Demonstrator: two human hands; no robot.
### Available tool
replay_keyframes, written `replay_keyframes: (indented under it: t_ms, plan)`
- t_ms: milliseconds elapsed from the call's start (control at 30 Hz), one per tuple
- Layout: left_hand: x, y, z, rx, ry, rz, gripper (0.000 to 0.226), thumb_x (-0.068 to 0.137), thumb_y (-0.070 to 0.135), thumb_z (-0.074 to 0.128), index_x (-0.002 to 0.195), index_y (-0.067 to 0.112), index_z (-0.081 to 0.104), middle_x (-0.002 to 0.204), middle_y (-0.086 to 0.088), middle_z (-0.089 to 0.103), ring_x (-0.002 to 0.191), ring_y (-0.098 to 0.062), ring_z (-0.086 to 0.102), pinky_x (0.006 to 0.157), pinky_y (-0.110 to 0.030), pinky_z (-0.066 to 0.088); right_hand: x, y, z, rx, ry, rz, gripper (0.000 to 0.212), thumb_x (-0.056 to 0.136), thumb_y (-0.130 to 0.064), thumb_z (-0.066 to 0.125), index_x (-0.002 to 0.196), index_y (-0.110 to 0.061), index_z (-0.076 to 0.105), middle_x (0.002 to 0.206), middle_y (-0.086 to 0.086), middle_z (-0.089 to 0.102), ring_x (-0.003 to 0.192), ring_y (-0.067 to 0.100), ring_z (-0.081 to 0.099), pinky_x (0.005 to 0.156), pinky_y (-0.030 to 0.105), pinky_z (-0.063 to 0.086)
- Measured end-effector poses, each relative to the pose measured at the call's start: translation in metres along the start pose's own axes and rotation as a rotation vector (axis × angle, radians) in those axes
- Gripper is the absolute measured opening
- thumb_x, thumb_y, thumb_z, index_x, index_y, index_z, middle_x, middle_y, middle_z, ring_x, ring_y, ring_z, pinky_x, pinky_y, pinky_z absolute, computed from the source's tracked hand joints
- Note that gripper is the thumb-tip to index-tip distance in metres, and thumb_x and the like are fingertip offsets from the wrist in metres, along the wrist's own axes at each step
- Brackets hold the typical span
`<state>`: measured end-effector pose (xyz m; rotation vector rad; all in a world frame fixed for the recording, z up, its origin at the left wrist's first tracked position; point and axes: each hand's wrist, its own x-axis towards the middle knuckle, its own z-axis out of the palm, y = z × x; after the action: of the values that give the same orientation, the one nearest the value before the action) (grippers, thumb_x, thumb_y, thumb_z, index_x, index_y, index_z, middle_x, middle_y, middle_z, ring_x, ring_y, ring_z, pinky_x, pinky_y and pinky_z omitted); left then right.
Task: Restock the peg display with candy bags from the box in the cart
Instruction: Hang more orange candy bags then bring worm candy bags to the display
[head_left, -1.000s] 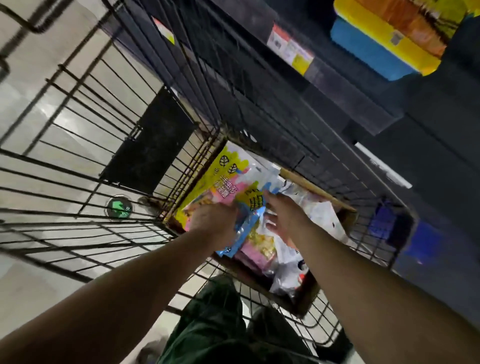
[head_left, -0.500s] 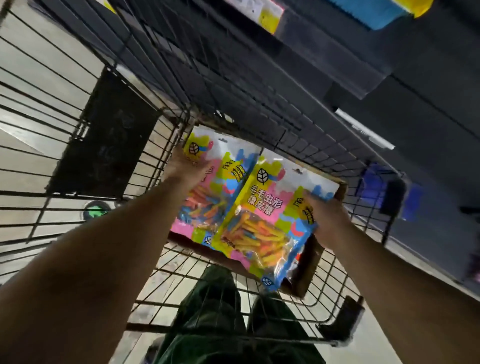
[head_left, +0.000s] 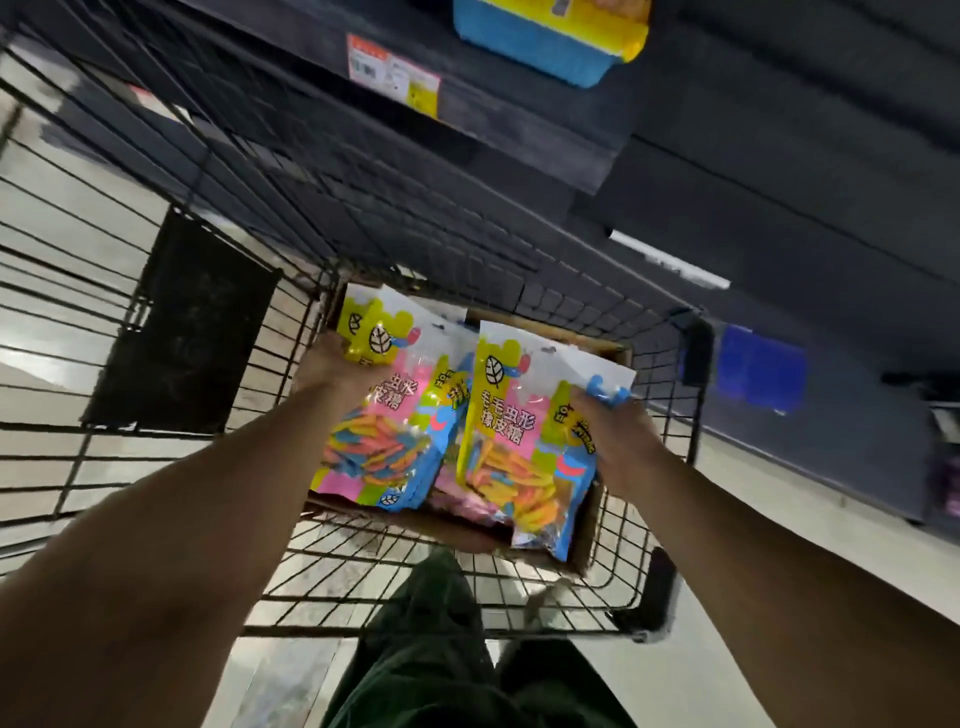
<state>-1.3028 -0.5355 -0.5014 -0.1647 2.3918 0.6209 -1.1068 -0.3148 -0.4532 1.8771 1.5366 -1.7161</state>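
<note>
Left grip (head_left: 332, 366): candy bags (head_left: 384, 415) | right grip (head_left: 618, 441): candy bag (head_left: 519, 447)

Cart wires (head_left: 218, 291) around box (head_left: 587, 540).

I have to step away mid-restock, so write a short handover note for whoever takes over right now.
Left hand grips a stack of candy bags by the top edge.
Right hand grips another bag by its right edge.
Both lots are held over the cardboard box in the wire cart; more bags remain inside.
Done: bags lifted from the box.
Left: hang them on the pegs, which are out of view.
</note>
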Motion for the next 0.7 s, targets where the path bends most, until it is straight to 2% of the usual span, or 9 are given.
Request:
replay_keyframes:
  t_ms: [100,133,233,300,400,467,567,633,700]
  plan:
    - [-0.027,0.014,-0.014,-0.073,-0.002,0.022,0.063,0.073,0.041,0.086,0.118,0.004,0.064,0.117,-0.016,0.069,0.107,-0.034,0.065,0.094,-0.042,0.054,-0.030,-0.015,-0.029,0.035,0.023,-0.041,0.041,0.078,-0.045,0.078,0.091,-0.008,0.067,0.088,0.013,0.073,0.075,0.029,0.071,0.070,0.037,0.062]
    - [-0.039,0.023,-0.019,-0.083,-0.014,0.042,0.062,0.073,0.039,0.086,0.118,0.003,0.064,0.118,-0.016,0.069,0.108,-0.033,0.064,0.096,-0.042,0.053,-0.037,-0.017,-0.041,0.047,0.022,-0.061,0.037,0.082,-0.042,0.076,0.088,-0.007,0.067,0.086,0.013,0.072,0.075,0.029,0.071,0.067,0.035,0.060]
    - [-0.075,0.060,-0.029,-0.203,-0.080,0.180,0.043,0.077,0.028,0.085,0.112,0.011,0.067,0.103,-0.006,0.072,0.099,-0.026,0.065,0.090,-0.035,0.052,-0.059,-0.021,-0.083,0.182,-0.018,-0.149,0.034,0.083,-0.038,0.076,0.088,-0.005,0.071,0.097,0.020,0.075,0.091,0.038,0.072,0.084,0.055,0.058]
    - [-0.112,0.098,-0.034,-0.301,-0.141,0.300,0.029,0.086,0.018,0.078,0.112,0.014,0.067,0.088,0.003,0.072,0.094,-0.023,0.064,0.082,-0.031,0.047,-0.074,-0.022,-0.121,0.239,-0.039,-0.224,0.030,0.088,-0.032,0.074,0.093,-0.002,0.071,0.097,0.018,0.074,0.087,0.033,0.072,0.087,0.052,0.058]
    - [-0.182,0.161,-0.029,-0.356,-0.230,0.479,0.039,0.067,0.041,0.086,0.100,0.023,0.075,0.108,0.000,0.073,0.107,-0.020,0.065,0.098,-0.036,0.047,-0.103,-0.020,-0.194,0.334,-0.003,-0.312,0.038,0.083,-0.036,0.077,0.100,-0.003,0.070,0.096,0.018,0.074,0.089,0.036,0.072,0.081,0.064,0.056]
    - [-0.234,0.197,-0.010,-0.452,-0.299,0.557,0.050,0.054,0.042,0.091,0.097,0.021,0.077,0.110,-0.005,0.074,0.111,-0.024,0.066,0.109,-0.046,0.045,-0.124,-0.012,-0.255,0.391,0.019,-0.384,0.046,0.077,-0.040,0.078,0.104,-0.003,0.070,0.101,0.019,0.075,0.091,0.039,0.072,0.079,0.069,0.053]
    - [-0.331,0.258,0.042,-0.543,-0.446,0.637,0.046,0.069,0.041,0.086,0.107,0.016,0.074,0.113,-0.006,0.073,0.110,-0.028,0.066,0.109,-0.052,0.043,-0.163,0.017,-0.363,0.481,0.139,-0.473,0.042,0.083,-0.040,0.076,0.101,-0.003,0.070,0.104,0.019,0.074,0.094,0.036,0.071,0.081,0.059,0.058]
    - [-0.397,0.297,0.088,-0.569,-0.536,0.717,0.038,0.080,0.034,0.079,0.112,0.014,0.071,0.105,-0.007,0.075,0.099,-0.025,0.070,0.102,-0.046,0.051,-0.191,0.044,-0.437,0.502,0.270,-0.502,0.048,0.079,-0.050,0.076,0.096,-0.006,0.068,0.094,0.011,0.070,0.084,0.027,0.068,0.073,0.046,0.061]
    - [-0.462,0.329,0.139,-0.569,-0.675,0.776,0.019,0.090,0.024,0.070,0.105,0.012,0.071,0.092,-0.005,0.078,0.077,-0.019,0.075,0.078,-0.035,0.060,-0.211,0.079,-0.506,0.569,0.366,-0.526,0.047,0.079,-0.051,0.077,0.093,-0.008,0.067,0.091,0.010,0.065,0.076,0.024,0.065,0.064,0.044,0.062]
